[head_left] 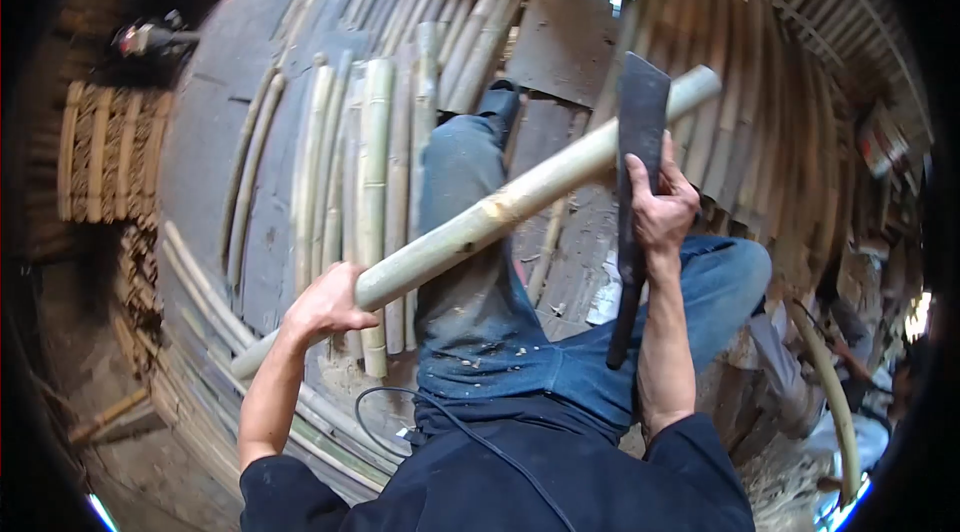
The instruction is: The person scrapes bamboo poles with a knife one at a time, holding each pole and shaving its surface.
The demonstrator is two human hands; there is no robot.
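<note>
Left hand (328, 304) clamped on bamboo pole (515, 200) near its lower end, thumb on the near side. Short pale length shows past the wrist side of the left hand; can't tell if it's the same pole. Right hand (664, 210) clamped on dark chopping blade (643, 97), thumb on the near face, fingers round the far edge. Blade roughly upright in view, broad end up, slim handle pointing down toward the lap. Blade crosses in front of the pole near its upper end; can't tell if they touch.

Pole runs diagonally from left hand up to the right, over the left leg, its pale tip sticking out past the blade. Darker node mark around its middle.

Under the pole: blue trousers (485, 347), dusty, pale flecks on the thigh, right knee bent out to the side. Dark shoe (499, 100) beyond left knee. Thin cable (470, 429) loops over the dark shirt (545, 467).

Left of the leg, loose bamboo lengths (376, 147) lie side by side on the floor. Past them, slatted bundle (112, 152) at far left. White scrap (606, 292) on the floor between the legs. Flat board (563, 44) ahead. Upper right, long row of bamboo (745, 102), blurred. Right edge: curved pole (832, 392) beside another person (785, 372), partly seen and blurry.
</note>
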